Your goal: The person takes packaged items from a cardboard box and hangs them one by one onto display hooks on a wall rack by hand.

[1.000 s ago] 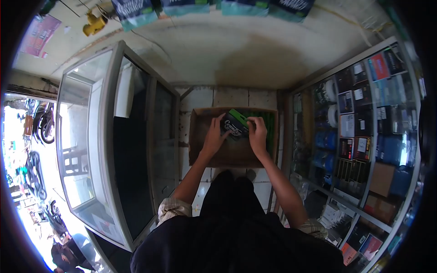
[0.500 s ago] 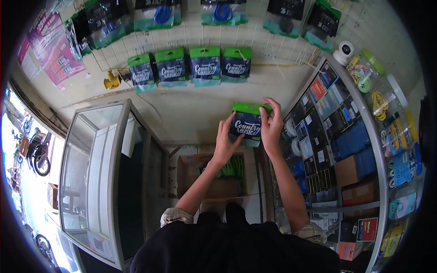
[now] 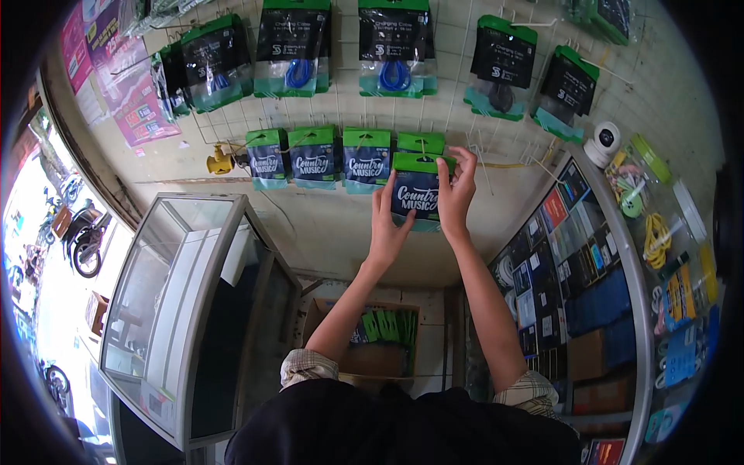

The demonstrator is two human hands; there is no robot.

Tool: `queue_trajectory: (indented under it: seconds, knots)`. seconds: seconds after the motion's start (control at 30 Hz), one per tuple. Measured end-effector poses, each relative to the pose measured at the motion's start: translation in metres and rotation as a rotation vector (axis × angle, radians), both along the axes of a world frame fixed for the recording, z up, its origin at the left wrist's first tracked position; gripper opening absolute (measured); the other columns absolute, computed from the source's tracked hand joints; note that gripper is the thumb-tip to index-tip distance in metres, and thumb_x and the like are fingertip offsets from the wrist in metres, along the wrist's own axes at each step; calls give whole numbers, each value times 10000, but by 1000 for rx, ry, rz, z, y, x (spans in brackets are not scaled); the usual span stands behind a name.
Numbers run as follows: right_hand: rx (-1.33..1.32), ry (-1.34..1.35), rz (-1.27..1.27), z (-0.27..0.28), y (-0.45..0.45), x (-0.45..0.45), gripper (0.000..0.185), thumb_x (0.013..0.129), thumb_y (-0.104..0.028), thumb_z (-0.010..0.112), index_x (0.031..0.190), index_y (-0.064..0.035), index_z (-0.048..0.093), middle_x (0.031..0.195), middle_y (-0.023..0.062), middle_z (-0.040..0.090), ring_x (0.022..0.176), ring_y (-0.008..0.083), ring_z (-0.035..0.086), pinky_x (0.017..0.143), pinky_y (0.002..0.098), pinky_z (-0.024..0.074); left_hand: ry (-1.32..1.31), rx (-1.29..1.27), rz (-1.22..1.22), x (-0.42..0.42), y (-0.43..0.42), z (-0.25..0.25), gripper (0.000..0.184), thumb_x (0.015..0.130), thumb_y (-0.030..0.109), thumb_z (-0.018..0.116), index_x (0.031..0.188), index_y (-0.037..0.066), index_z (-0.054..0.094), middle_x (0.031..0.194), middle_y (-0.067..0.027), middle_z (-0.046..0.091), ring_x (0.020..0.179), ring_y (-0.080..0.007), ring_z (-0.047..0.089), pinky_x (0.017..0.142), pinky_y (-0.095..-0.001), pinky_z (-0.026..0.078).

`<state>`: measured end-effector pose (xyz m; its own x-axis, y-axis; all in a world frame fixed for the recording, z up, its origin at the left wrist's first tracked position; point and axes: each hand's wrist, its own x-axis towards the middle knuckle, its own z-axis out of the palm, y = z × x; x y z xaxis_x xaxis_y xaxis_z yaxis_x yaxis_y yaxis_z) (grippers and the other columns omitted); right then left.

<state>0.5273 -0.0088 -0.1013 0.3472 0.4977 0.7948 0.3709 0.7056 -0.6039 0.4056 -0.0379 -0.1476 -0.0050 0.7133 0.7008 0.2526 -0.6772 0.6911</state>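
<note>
Both hands hold a dark blue pouch [image 3: 415, 190] with a green top and "Country Music" lettering, upright in front of the wall rack. My left hand [image 3: 387, 225] grips its left side and lower front, fingers closed on it. On the right edge and upper corner, my right hand [image 3: 456, 194] is closed with the thumb across the front. Directly behind it hangs a matching pouch [image 3: 421, 142], mostly covered. To the left, a like pouch [image 3: 367, 161] and two more hang in a row. Below, an open cardboard box [image 3: 372, 363] contains several green-topped packs [image 3: 389, 325].
Charging cable packs [image 3: 293, 46] hang higher on the wire rack. A glass cabinet [image 3: 174, 310] stands left, and a glass display case [image 3: 643, 341] with boxed goods stands right. A white camera [image 3: 606, 138] and plastic jars sit on its top. A yellow valve [image 3: 220, 160] juts from the wall.
The view has tilted up, showing more of the rack. Both hands have raised the pouch from below the hanging row to in front of its rightmost pouch.
</note>
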Motion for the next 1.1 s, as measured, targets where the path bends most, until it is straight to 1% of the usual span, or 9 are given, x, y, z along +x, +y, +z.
queue_trajectory:
  seconds: [0.07,0.17,0.27,0.43,0.57,0.77,0.83,0.97,1.1]
  knots:
    - [-23,22,-44,-8,16,4,194,877,-55,558,1062,-20,511,915,123,568,850,244,570,773,347,437,5,28,18,5,13,-5,820,711,-47,650,1418,102,262,1176,-177,396,1077,-330,430,939,-379,371]
    - [-79,-180,-130,-16,28,13,163,864,-30,550,1026,-34,535,908,131,545,879,294,560,785,369,430,42,-37,34,12,28,-11,839,712,-53,648,1427,110,241,1182,-178,382,1084,-340,430,943,-391,372]
    - [-13,-216,-125,-20,39,15,148,861,-16,535,1006,-43,552,924,140,526,903,318,547,774,383,430,64,-20,56,17,43,-15,838,714,-57,648,1427,107,239,1193,-183,375,1094,-346,432,949,-390,374]
    - [-121,-257,-57,-40,61,23,406,827,30,569,1204,-110,518,1243,166,327,951,285,515,779,363,459,183,6,121,25,74,-26,841,707,-49,666,1419,74,237,1332,-200,260,1152,-367,422,943,-408,405]
    - [-157,-269,-36,-55,76,29,479,818,38,571,1258,-126,479,1268,192,305,1026,329,479,826,388,447,185,6,73,32,93,-38,844,700,-38,672,1416,64,238,1390,-223,214,1207,-395,375,980,-420,376]
    - [-175,-457,-166,-75,58,25,560,789,41,584,1310,-88,425,1338,225,233,1201,410,310,985,455,321,348,31,120,34,84,-63,784,705,8,677,1393,75,309,1462,-202,180,1280,-406,294,1034,-445,318]
    - [-249,-474,-272,-93,33,19,540,789,37,581,1297,-70,429,1344,229,220,1219,422,276,998,463,302,378,-9,81,23,61,-71,727,720,7,650,1374,64,335,1459,-201,188,1272,-411,301,1029,-451,320]
    - [-410,-455,-119,-158,-28,10,473,801,43,566,1244,-84,457,1337,216,227,1193,396,325,983,454,322,378,-161,30,-21,4,-113,519,773,11,586,1273,62,458,1385,-164,334,1208,-390,382,997,-446,353]
    - [-579,-445,69,-264,-86,2,320,824,29,550,1128,-70,531,1150,176,438,1022,341,503,847,422,427,269,-503,8,-81,-57,-191,422,791,-9,576,1201,70,514,1238,-167,455,1134,-375,440,951,-431,392]
